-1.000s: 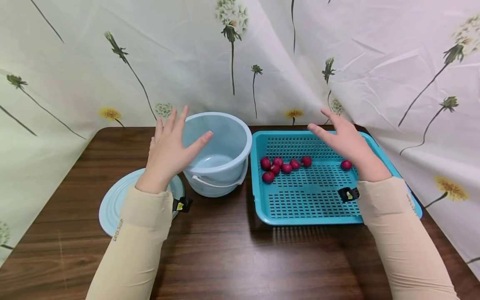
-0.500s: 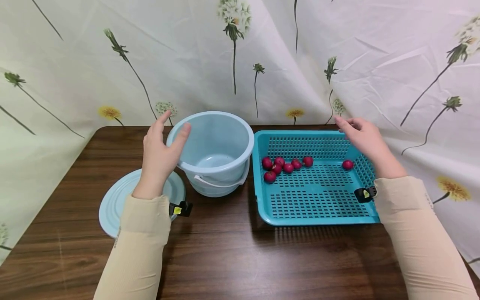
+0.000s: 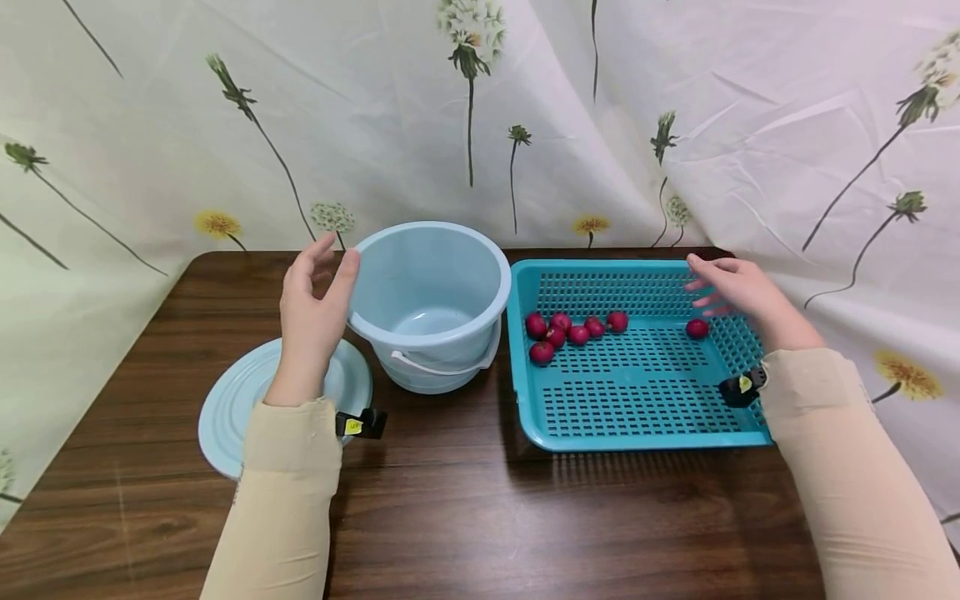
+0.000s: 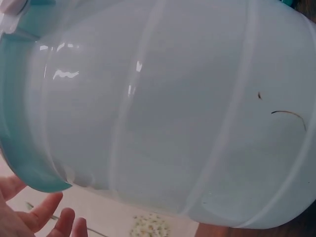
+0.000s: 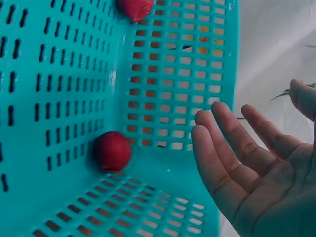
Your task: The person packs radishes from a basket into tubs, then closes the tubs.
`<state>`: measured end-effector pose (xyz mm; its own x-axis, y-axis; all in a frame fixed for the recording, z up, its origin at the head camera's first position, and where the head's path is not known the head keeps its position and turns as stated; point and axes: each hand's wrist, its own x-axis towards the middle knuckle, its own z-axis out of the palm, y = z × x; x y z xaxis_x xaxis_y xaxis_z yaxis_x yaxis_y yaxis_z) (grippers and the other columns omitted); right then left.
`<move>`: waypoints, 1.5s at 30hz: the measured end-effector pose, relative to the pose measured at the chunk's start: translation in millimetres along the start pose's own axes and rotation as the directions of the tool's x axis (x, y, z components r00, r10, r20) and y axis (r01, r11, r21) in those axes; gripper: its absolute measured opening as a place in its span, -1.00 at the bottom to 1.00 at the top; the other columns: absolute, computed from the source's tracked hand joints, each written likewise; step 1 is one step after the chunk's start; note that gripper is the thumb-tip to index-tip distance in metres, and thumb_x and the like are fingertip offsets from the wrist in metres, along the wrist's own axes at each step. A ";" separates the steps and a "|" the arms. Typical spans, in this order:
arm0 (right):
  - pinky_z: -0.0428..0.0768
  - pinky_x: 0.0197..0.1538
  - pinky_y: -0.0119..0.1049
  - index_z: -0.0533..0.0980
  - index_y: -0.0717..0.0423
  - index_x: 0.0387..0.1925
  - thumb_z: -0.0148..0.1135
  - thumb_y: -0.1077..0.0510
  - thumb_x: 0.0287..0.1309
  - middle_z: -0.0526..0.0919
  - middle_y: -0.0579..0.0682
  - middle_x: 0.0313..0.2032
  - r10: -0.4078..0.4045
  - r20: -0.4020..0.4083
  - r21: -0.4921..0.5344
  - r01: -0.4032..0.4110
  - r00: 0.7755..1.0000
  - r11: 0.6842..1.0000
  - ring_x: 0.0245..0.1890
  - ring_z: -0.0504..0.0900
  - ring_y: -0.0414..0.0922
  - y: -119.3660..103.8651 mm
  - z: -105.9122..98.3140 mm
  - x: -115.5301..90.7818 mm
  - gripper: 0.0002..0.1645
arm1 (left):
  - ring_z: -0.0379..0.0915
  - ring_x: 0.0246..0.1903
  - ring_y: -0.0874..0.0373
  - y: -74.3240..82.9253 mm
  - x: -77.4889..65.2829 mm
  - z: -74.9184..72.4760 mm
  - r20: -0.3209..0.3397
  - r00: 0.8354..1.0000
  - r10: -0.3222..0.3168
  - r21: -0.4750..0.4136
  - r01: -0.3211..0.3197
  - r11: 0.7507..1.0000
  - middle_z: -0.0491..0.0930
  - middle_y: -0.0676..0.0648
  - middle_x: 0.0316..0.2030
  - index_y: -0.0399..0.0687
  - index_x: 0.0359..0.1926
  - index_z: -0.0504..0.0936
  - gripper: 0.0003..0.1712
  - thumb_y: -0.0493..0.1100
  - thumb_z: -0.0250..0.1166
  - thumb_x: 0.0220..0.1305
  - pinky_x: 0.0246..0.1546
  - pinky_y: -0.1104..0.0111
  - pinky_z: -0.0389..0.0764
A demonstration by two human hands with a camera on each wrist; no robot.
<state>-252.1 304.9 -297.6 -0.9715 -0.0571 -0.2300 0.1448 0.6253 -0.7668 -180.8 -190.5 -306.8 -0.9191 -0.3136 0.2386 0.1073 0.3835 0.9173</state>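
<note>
Bucket: pale blue, set upright on the table, its handle lowered in front.
Basket: turquoise, slotted, placed flat just right of the bucket.
Radishes: round, red; seven are gathered at the basket's left, one is set apart at right.

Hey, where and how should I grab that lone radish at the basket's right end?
I'd pinch the radish around its round middle, coming from above with the right hand: it sits near the back right corner of the basket, walled on two sides but open on top.
</note>
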 end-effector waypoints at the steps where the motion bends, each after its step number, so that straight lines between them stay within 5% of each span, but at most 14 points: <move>1: 0.71 -0.19 -0.31 0.13 0.43 0.41 -0.14 -0.36 0.41 0.67 -0.18 -0.19 0.012 0.012 0.000 -0.012 1.000 1.000 -0.39 0.66 -0.38 2.4 0.0 -0.1 -0.01 | 0.28 0.21 0.10 -0.9 0.0 0.2 -0.004 1.000 -0.010 -0.004 0.010 1.000 0.34 -0.05 0.33 0.24 0.43 0.33 -0.35 0.24 0.12 0.40 0.24 0.17 0.32; 5: 0.71 -0.15 -0.31 0.06 0.46 0.44 -0.15 -0.32 0.43 0.53 0.34 0.16 0.067 0.041 -0.022 -0.066 0.997 0.998 -0.38 0.65 -0.37 9.2 2.4 0.0 -0.01 | 0.30 0.01 0.27 -5.6 -0.1 -0.1 -0.023 0.998 -0.059 -0.017 0.058 0.998 0.40 -0.01 0.24 0.29 0.42 0.34 -0.36 0.25 0.13 0.38 0.02 0.35 0.35; 9: 0.70 -0.19 -0.34 0.00 0.49 0.45 -0.14 -0.27 0.46 0.24 0.51 0.34 0.101 0.055 -0.029 -0.099 0.993 0.995 -0.41 0.65 -0.33 11.8 6.4 2.6 -0.03 | 0.31 -0.12 0.36 -10.5 0.0 -1.9 -0.039 0.995 -0.090 -0.045 0.088 0.995 0.45 0.15 0.04 0.28 0.39 0.37 -0.39 0.22 0.17 0.37 -0.12 0.42 0.34; 14: 0.70 -0.24 -0.36 -0.02 0.50 0.45 -0.13 -0.22 0.47 0.22 0.52 0.33 0.113 0.060 -0.029 -0.111 0.992 0.993 -0.45 0.65 -0.33 16.1 7.1 8.1 -0.05 | 0.33 -0.23 0.36 -14.0 1.9 -4.3 -0.054 0.994 -0.093 -0.053 0.090 0.994 0.43 0.30 -0.18 0.21 0.38 0.40 -0.38 0.19 0.21 0.35 -0.27 0.43 0.35; 21: 0.73 -0.17 -0.24 0.02 0.45 0.45 -0.08 -0.10 0.50 0.19 0.52 0.34 0.151 0.107 -0.027 -0.149 0.983 0.988 -0.37 0.69 -0.28 25.1 6.1 11.2 -0.17 | 0.34 -0.33 0.31 -16.1 3.5 -7.2 -0.057 0.992 -0.112 -0.085 0.107 0.991 0.43 0.22 -0.28 0.13 0.37 0.40 -0.37 0.14 0.25 0.34 -0.37 0.52 0.41; 32: 0.71 -0.08 -0.11 0.09 0.46 0.40 -0.07 0.07 0.51 0.26 0.52 0.24 0.230 0.127 -0.090 -0.219 0.965 0.971 -0.07 0.64 0.17 30.0 11.1 10.4 -0.33 | 0.30 -0.38 0.25 -16.1 2.9 -4.4 -0.021 0.982 -0.185 -0.158 0.180 0.971 0.47 0.16 -0.32 0.23 0.33 0.44 -0.41 0.15 0.29 0.31 -0.41 0.49 0.37; 45: 0.72 -0.09 -0.17 0.09 0.43 0.42 -0.03 0.08 0.49 0.46 0.35 0.13 0.184 0.161 -0.016 -0.184 0.970 0.983 -0.30 0.71 -0.15 36.6 10.9 12.2 -0.31 | 0.34 -0.48 0.26 -19.5 3.0 1.8 -0.005 0.983 -0.181 -0.312 0.171 0.935 0.55 0.07 -0.38 0.09 0.25 0.52 -0.47 0.05 0.35 0.29 -0.46 0.49 0.36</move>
<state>-256.6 318.6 -335.0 -0.8852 -0.0653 -0.4606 0.3183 0.6372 -0.7020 -186.3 -197.3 -324.6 -0.9215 -0.3820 0.0700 0.0617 0.0339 0.9975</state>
